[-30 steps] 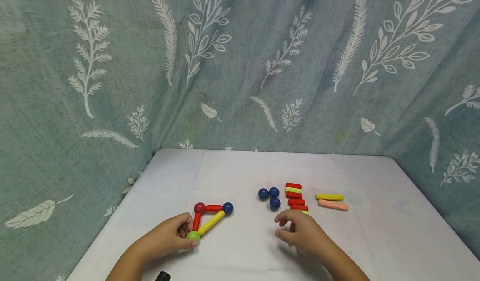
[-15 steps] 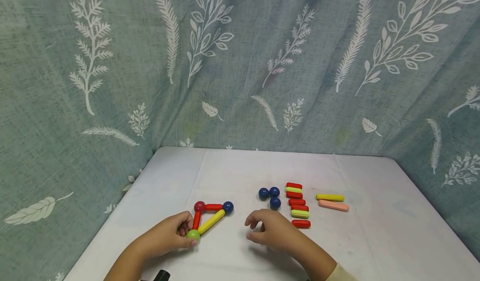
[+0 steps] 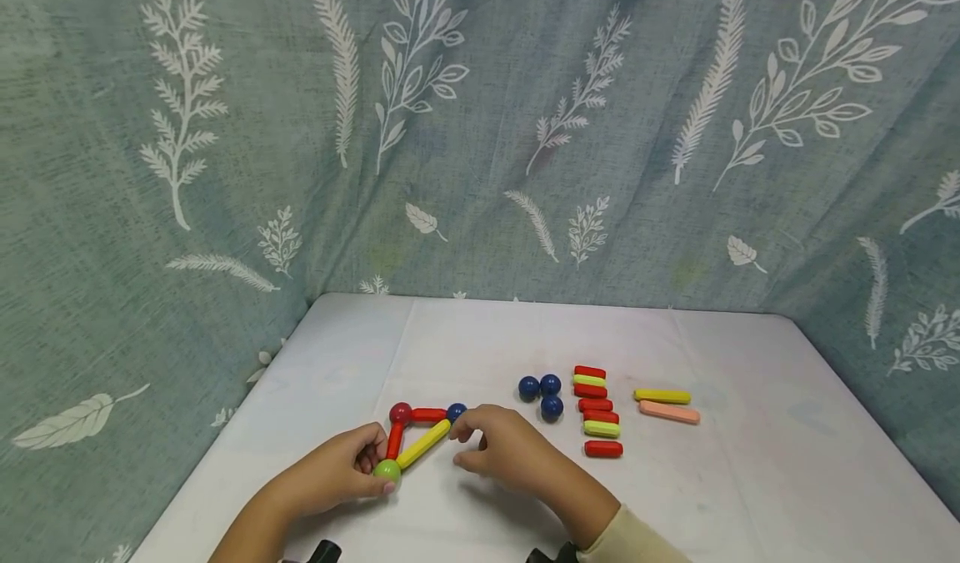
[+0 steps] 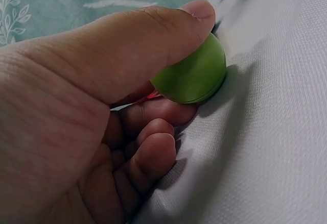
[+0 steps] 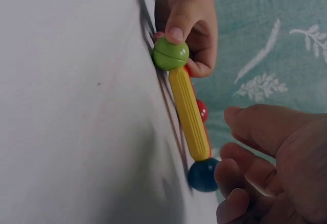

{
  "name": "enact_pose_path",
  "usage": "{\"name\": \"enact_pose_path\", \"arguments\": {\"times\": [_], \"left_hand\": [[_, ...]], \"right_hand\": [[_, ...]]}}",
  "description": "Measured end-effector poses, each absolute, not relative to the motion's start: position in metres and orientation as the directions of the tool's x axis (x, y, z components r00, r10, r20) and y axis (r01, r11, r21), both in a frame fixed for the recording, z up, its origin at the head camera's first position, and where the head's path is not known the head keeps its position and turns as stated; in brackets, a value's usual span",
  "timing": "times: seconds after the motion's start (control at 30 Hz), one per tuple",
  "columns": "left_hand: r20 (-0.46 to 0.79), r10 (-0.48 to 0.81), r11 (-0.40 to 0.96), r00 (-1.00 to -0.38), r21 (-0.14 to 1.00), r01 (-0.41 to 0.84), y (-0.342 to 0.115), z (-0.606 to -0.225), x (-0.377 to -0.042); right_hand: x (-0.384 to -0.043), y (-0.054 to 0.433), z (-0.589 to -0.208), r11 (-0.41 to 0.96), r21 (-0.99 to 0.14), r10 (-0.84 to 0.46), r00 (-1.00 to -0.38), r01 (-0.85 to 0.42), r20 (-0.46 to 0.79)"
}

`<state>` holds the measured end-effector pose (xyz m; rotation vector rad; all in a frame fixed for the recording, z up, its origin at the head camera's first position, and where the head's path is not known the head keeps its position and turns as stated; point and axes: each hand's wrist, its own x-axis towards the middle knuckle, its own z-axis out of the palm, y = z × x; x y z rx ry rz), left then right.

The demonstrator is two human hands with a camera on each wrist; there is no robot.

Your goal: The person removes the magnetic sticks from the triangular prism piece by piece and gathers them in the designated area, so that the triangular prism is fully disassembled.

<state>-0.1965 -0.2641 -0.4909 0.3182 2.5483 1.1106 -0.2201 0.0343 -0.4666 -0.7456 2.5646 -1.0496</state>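
Note:
A triangle of balls and rods lies on the table at the left. It has a green ball [image 3: 387,470], a red ball [image 3: 401,414], a blue ball [image 3: 456,413], a long yellow rod [image 3: 424,444] and two short red rods [image 3: 429,415]. My left hand [image 3: 341,469] pinches the green ball between thumb and fingers, as the left wrist view also shows. My right hand [image 3: 501,446] is at the blue ball, fingers loosely bent and thumb apart. In the right wrist view a fingertip overlaps the blue ball [image 5: 203,175]; whether it touches, I cannot tell.
Right of the triangle sit three loose blue balls [image 3: 551,408]. Beside them runs a column of several short red and light yellow rods [image 3: 602,429]. Farther right lie a long yellow rod [image 3: 662,396] and an orange rod [image 3: 670,413]. A patterned curtain [image 3: 480,129] hangs behind the white table [image 3: 750,463].
My right hand has moved left from the short rods, across the table, to the triangle's blue ball. The left hand has stayed on the green ball.

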Motion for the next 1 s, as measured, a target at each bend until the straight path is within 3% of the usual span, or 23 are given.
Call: {"name": "enact_pose_path", "arguments": {"times": [0.57, 0.83, 1.0], "left_hand": [[-0.179, 0.385, 0.644, -0.905, 0.755, 0.125, -0.266, -0.491, -0.196], [-0.177, 0.391, 0.634, -0.903, 0.763, 0.126, -0.267, -0.491, -0.196], [-0.182, 0.392, 0.626, -0.902, 0.771, 0.117, -0.267, -0.491, -0.197]], "right_hand": [[-0.241, 0.005, -0.479, 0.61, -0.648, -0.586, -0.81, -0.456, 0.019], [-0.244, 0.004, -0.485, 0.597, -0.545, -0.678, -0.733, -0.589, 0.05], [-0.243, 0.002, -0.485, 0.588, -0.523, -0.685, -0.724, -0.616, 0.083]]}}
